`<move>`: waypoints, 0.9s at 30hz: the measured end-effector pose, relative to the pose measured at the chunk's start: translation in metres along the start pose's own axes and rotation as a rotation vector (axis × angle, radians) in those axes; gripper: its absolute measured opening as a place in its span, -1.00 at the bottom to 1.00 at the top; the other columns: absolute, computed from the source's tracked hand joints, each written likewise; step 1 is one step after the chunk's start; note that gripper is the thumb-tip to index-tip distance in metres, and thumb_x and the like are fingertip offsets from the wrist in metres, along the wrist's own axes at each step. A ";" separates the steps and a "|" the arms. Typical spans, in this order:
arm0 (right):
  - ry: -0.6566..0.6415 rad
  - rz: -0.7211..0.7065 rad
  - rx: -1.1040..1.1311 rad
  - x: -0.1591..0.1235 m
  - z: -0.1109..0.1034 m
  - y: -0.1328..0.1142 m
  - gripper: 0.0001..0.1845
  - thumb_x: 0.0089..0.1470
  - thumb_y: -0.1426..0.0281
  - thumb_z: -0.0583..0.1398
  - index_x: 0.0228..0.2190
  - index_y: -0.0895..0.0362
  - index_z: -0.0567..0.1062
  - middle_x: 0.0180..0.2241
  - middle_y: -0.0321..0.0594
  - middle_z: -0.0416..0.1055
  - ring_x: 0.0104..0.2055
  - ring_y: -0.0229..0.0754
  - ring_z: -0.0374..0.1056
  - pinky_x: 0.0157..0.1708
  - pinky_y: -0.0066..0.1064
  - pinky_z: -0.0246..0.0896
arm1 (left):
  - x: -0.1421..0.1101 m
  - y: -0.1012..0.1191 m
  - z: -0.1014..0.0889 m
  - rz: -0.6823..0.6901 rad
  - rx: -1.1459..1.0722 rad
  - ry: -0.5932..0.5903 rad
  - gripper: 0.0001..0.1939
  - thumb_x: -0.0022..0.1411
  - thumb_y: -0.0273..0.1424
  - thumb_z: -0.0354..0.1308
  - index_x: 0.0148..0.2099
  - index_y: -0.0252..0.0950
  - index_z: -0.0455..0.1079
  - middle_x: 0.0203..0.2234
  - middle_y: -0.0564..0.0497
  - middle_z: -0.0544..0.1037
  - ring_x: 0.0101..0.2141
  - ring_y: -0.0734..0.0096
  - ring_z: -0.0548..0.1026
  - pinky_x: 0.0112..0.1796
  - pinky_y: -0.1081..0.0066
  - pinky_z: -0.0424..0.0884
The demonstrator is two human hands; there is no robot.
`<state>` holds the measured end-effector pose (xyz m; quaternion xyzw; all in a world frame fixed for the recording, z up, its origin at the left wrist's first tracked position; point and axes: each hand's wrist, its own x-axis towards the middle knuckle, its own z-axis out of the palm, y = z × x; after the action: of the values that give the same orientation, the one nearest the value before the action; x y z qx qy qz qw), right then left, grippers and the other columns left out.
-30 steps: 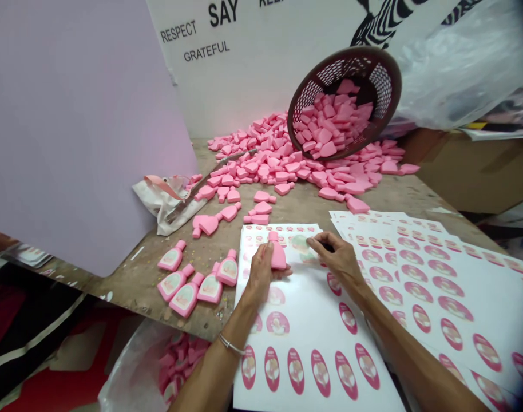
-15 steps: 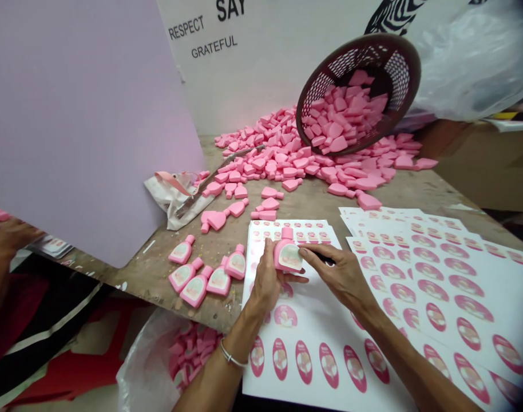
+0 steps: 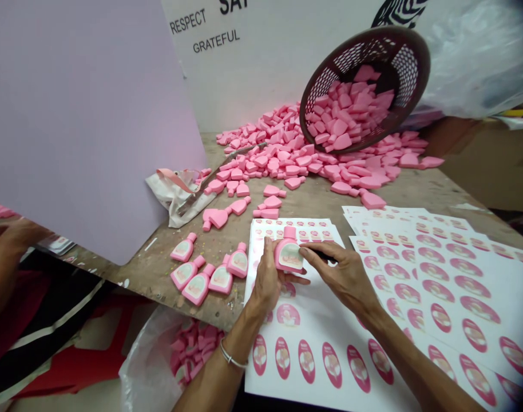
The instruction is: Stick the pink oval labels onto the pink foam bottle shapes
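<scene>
The left hand [image 3: 268, 289] and the right hand [image 3: 343, 276] have long, slim fingers with short, unpainted nails. A thin silver bracelet [image 3: 233, 358] circles the left arm just above the wrist, at about 7 o'clock in the view. The left forearm [image 3: 212, 384] and the right forearm [image 3: 416, 357] are bare and lean, with no sleeve showing on either.

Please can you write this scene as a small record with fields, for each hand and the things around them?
Left hand: holds a pink foam bottle shape with an oval label
Right hand: fingertips touch the label's edge
Beside: labelled foam bottle shapes on a wooden table; sheets of oval labels
Rest: tipped brown plastic basket; heaped pink foam shapes; co-worker's hand; plastic bag holding pink shapes
</scene>
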<state>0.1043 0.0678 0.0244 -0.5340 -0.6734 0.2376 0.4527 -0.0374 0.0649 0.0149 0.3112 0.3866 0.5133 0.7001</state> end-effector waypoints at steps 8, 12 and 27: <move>-0.012 -0.024 -0.028 0.000 -0.001 -0.004 -0.79 0.08 0.22 0.21 -0.35 0.08 0.57 -0.33 -0.22 0.53 -0.31 -0.17 0.39 -0.31 -0.33 0.28 | -0.003 0.003 0.001 0.012 -0.032 -0.004 -0.39 0.28 0.07 -0.22 -0.01 -0.29 0.37 -0.37 -0.08 0.55 -0.46 0.34 0.55 -0.46 0.36 0.53; -0.009 -0.038 -0.040 0.000 0.000 -0.005 -0.79 0.08 0.23 0.21 -0.35 0.08 0.57 -0.34 -0.22 0.53 -0.31 -0.17 0.39 -0.30 -0.33 0.27 | -0.003 0.002 0.000 0.004 -0.034 -0.002 -0.39 0.28 0.07 -0.22 0.01 -0.28 0.36 -0.39 -0.07 0.55 -0.46 0.34 0.55 -0.47 0.35 0.53; -0.007 -0.042 -0.061 0.000 0.002 -0.006 -0.79 0.09 0.23 0.20 -0.33 0.07 0.57 -0.34 -0.24 0.52 -0.33 -0.20 0.37 -0.33 -0.35 0.25 | -0.005 0.006 0.000 0.025 -0.028 -0.010 -0.41 0.27 0.07 -0.19 -0.02 -0.27 0.38 -0.33 -0.07 0.54 -0.43 0.37 0.54 -0.41 0.35 0.54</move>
<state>0.0998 0.0665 0.0288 -0.5325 -0.6930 0.2091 0.4387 -0.0412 0.0618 0.0207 0.3085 0.3720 0.5259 0.6999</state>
